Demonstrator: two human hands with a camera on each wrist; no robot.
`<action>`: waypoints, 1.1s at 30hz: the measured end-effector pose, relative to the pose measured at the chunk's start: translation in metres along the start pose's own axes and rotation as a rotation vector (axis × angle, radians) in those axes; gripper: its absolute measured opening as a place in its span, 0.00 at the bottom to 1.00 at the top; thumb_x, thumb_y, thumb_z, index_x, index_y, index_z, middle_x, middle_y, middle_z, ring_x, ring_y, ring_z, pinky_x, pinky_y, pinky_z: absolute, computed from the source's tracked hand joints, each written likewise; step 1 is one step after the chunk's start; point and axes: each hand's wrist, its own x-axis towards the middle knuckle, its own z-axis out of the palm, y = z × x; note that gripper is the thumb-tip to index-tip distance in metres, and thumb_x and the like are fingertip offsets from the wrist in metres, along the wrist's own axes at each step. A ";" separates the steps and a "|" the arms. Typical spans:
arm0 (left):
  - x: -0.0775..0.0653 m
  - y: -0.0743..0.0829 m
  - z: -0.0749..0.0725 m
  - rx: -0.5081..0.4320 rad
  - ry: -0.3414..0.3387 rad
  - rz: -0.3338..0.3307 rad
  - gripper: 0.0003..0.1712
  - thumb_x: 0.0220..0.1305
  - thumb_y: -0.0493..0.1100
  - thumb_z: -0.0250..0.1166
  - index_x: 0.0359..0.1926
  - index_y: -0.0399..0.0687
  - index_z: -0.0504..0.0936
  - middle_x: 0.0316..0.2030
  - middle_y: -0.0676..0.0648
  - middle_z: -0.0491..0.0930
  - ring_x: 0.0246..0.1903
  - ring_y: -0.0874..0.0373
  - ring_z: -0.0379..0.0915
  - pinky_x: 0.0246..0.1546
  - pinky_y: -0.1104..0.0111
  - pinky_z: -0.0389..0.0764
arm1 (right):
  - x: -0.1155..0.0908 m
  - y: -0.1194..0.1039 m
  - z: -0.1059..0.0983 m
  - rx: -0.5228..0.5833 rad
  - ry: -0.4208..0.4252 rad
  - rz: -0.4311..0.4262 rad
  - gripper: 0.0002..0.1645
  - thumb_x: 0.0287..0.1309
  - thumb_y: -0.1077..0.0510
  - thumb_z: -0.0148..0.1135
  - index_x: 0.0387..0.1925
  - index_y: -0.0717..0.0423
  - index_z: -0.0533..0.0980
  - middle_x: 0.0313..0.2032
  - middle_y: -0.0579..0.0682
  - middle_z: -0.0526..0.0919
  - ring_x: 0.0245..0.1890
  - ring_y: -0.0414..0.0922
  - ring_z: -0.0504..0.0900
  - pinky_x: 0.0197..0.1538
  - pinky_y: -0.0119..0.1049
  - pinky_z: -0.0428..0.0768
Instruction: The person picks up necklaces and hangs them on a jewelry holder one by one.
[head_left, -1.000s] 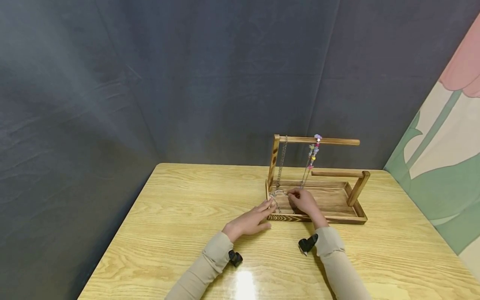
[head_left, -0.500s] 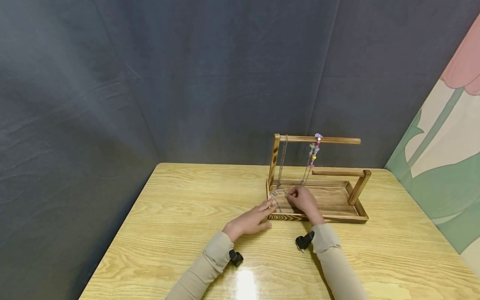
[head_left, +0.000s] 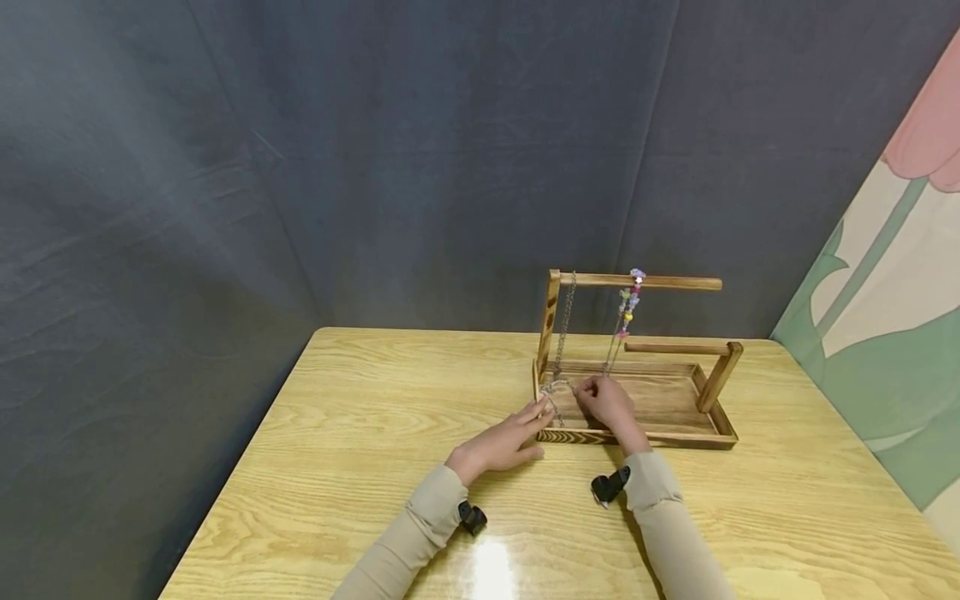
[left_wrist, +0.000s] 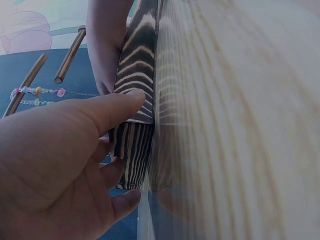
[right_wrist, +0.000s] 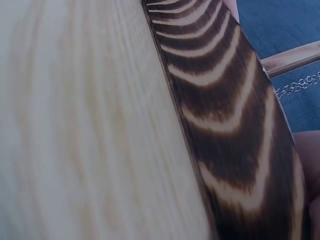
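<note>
A wooden jewelry stand [head_left: 690,440] with a shallow tray base sits on the table. My left hand [head_left: 501,442] rests at the tray's front left corner, fingers extended over the edge; in the left wrist view its thumb [left_wrist: 120,105] lies against the striped front wall. Inside the tray, a silver chain [head_left: 558,382] arcs from beside the left fingertips to my right hand [head_left: 606,407], whose thumb and fingers pinch its end. Part of that chain is hidden by the hands. In the right wrist view the front wall [right_wrist: 225,110] covers most of the right hand's work.
From the stand's upper bar [head_left: 682,283] hang a dark chain [head_left: 564,321] at the left and a colorful beaded necklace [head_left: 628,315] near the middle. A lower bar [head_left: 667,348] reaches in from a post [head_left: 717,379] at the right. Dark cloth [head_left: 450,167] hangs behind the table [head_left: 360,375].
My right hand and forearm have shifted slightly left, the fingers still on the chain. The left hand stays at the tray corner.
</note>
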 end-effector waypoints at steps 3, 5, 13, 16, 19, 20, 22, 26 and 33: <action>0.000 0.000 0.001 -0.010 -0.006 -0.003 0.37 0.71 0.51 0.47 0.73 0.50 0.42 0.73 0.47 0.32 0.72 0.52 0.32 0.71 0.56 0.47 | -0.001 0.001 -0.001 0.056 0.021 -0.009 0.14 0.60 0.55 0.54 0.36 0.63 0.78 0.31 0.57 0.81 0.25 0.46 0.75 0.29 0.41 0.75; 0.000 0.000 0.000 -0.010 -0.007 -0.006 0.37 0.71 0.51 0.47 0.73 0.50 0.42 0.73 0.48 0.32 0.72 0.53 0.32 0.71 0.56 0.47 | -0.001 0.001 -0.002 0.091 0.033 -0.015 0.14 0.59 0.56 0.54 0.35 0.64 0.77 0.30 0.58 0.80 0.25 0.46 0.74 0.28 0.39 0.74; 0.001 0.000 0.001 -0.001 -0.004 -0.006 0.37 0.71 0.51 0.48 0.73 0.51 0.42 0.73 0.48 0.32 0.72 0.53 0.32 0.70 0.55 0.47 | 0.003 0.006 -0.002 0.225 0.052 -0.025 0.12 0.56 0.58 0.55 0.32 0.64 0.78 0.27 0.56 0.81 0.22 0.43 0.73 0.25 0.32 0.73; 0.001 0.000 0.000 -0.004 -0.006 -0.004 0.37 0.70 0.51 0.48 0.73 0.50 0.42 0.73 0.48 0.32 0.72 0.53 0.32 0.70 0.55 0.47 | 0.004 0.007 -0.002 0.319 0.024 0.009 0.12 0.57 0.58 0.55 0.34 0.65 0.78 0.27 0.57 0.82 0.22 0.42 0.76 0.25 0.32 0.76; 0.002 0.000 0.000 -0.010 -0.012 -0.002 0.37 0.70 0.51 0.48 0.73 0.50 0.42 0.73 0.47 0.32 0.72 0.52 0.32 0.70 0.55 0.47 | 0.004 0.007 -0.001 0.426 -0.004 0.043 0.13 0.59 0.58 0.54 0.36 0.66 0.77 0.28 0.58 0.82 0.23 0.42 0.79 0.26 0.33 0.80; 0.002 0.000 0.000 -0.011 -0.014 -0.002 0.37 0.70 0.51 0.48 0.73 0.50 0.42 0.73 0.47 0.32 0.72 0.52 0.32 0.70 0.55 0.47 | 0.004 0.007 -0.001 0.456 -0.007 0.050 0.12 0.59 0.59 0.54 0.37 0.66 0.76 0.28 0.59 0.82 0.23 0.43 0.80 0.26 0.34 0.80; 0.002 0.000 0.000 -0.012 -0.017 -0.003 0.37 0.70 0.51 0.48 0.73 0.50 0.42 0.73 0.47 0.32 0.72 0.52 0.32 0.70 0.56 0.47 | 0.004 0.007 -0.002 0.499 -0.006 0.051 0.12 0.59 0.59 0.54 0.37 0.66 0.75 0.28 0.60 0.82 0.24 0.44 0.79 0.25 0.35 0.81; 0.002 0.000 0.000 -0.018 -0.024 -0.008 0.37 0.70 0.51 0.49 0.73 0.51 0.42 0.73 0.48 0.32 0.72 0.53 0.32 0.71 0.56 0.47 | 0.003 0.006 -0.004 0.556 0.009 0.036 0.11 0.61 0.60 0.54 0.37 0.67 0.74 0.29 0.63 0.82 0.24 0.47 0.79 0.24 0.36 0.80; 0.001 0.000 0.000 -0.028 -0.030 -0.018 0.37 0.70 0.51 0.48 0.73 0.52 0.42 0.73 0.49 0.31 0.72 0.53 0.31 0.71 0.57 0.47 | 0.002 0.005 -0.008 0.587 0.000 0.029 0.14 0.63 0.59 0.55 0.41 0.69 0.75 0.32 0.62 0.83 0.24 0.43 0.77 0.25 0.34 0.76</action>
